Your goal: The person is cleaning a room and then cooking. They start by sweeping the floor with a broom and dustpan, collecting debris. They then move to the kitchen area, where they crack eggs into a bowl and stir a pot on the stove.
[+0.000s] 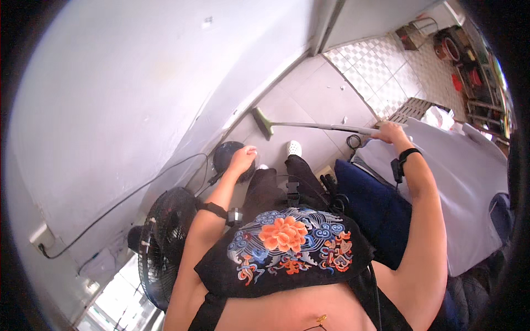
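My right hand (391, 133) is closed round the grey pole of a broom (314, 126). The pole runs leftward over the floor, and its flat green head (263, 123) rests near the foot of the wall. My left hand (243, 160) is loosely closed, and nothing shows in its fingers. It hangs in front of the dark round base (225, 156) of a standing fan, apart from the broom. Both wrists wear black straps with small devices on them.
The black fan (165, 243) stands at my left by a white wall (127, 83), its cord running to a wall socket (42, 238). At my right lie a grey cloth (441, 171) and a navy cushion (370, 193). Shelves (486, 105) stand at the far right, beyond checkered tiles (381, 66).
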`<state>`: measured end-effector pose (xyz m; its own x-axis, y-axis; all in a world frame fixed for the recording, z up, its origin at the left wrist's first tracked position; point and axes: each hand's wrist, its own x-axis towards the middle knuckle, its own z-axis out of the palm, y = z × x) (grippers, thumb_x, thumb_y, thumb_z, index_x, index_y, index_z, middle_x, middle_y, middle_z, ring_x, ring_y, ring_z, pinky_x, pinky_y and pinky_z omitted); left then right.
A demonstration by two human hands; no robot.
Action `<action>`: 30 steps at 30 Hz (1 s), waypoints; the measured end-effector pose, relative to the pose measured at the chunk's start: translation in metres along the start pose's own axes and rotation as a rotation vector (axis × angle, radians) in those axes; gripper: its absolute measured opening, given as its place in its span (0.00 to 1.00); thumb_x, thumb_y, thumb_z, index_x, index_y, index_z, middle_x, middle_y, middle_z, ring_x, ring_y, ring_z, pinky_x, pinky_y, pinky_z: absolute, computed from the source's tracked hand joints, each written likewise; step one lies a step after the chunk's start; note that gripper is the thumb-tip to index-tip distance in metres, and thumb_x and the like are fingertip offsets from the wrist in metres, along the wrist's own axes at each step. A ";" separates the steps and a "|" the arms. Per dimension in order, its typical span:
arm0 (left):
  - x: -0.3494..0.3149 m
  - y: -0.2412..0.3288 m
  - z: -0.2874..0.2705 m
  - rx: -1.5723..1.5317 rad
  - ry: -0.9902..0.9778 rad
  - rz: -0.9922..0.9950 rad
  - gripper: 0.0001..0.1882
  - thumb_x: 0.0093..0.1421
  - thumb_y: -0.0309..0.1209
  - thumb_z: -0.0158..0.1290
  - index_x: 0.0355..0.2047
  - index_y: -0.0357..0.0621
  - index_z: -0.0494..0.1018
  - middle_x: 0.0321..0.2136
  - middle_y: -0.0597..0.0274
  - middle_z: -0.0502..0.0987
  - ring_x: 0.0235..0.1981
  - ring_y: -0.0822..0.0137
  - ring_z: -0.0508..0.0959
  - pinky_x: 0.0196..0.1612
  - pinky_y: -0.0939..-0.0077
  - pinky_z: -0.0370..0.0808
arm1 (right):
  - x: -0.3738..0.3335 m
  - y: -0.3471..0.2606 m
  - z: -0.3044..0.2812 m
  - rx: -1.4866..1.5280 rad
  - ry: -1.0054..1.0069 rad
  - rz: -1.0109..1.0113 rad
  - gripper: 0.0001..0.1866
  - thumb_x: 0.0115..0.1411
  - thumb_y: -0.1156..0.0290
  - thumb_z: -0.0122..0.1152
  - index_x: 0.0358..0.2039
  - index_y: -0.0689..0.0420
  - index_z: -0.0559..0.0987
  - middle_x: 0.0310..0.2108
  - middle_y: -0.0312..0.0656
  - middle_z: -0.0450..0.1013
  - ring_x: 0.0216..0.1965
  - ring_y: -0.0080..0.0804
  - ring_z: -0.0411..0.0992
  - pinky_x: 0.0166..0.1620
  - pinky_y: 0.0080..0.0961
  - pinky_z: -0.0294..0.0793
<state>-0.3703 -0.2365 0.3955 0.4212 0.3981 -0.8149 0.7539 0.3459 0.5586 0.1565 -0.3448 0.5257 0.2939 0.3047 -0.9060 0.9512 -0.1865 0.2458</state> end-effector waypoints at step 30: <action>0.180 -0.006 -0.120 -0.035 0.029 0.068 0.17 0.57 0.34 0.50 0.45 0.38 0.73 0.31 0.62 0.78 0.30 0.73 0.75 0.36 0.79 0.71 | 0.010 -0.047 -0.139 0.079 0.040 0.125 0.30 0.52 0.40 0.54 0.36 0.58 0.81 0.37 0.50 0.76 0.42 0.49 0.73 0.46 0.39 0.72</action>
<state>-0.3595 -0.0646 0.2641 0.4557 0.4460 -0.7703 0.7056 0.3466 0.6181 0.1277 -0.2028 0.5529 0.4146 0.3111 -0.8552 0.8970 -0.2978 0.3265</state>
